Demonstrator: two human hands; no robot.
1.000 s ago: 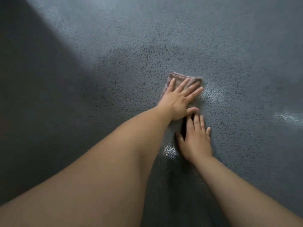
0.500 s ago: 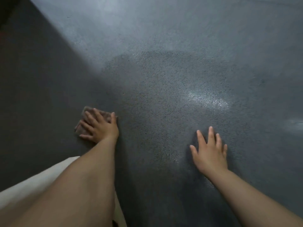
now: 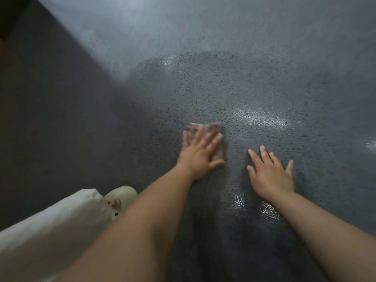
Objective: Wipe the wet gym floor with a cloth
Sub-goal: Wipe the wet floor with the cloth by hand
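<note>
The cloth [image 3: 217,139] has slid rightward under the flat-fingered left hand [image 3: 200,153], long axis pointing away; right hand [image 3: 270,174] splayed.

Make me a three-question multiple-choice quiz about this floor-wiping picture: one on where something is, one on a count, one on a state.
1. Where is the cloth?
A. under the left hand
B. under the right hand
C. draped over the cream shoe

2. How many hands lie on the floor?
A. none
B. one
C. two

3. How is the right hand?
A. a fist
B. flat, fingers spread
C. pinching the cloth

Answers:
1 A: pinkish fabric shows beyond the left fingers, which press on it.
2 C: the right hand rests on bare floor, the left on the cloth there.
3 B: its fingers lie straight and apart, holding nothing.
</note>
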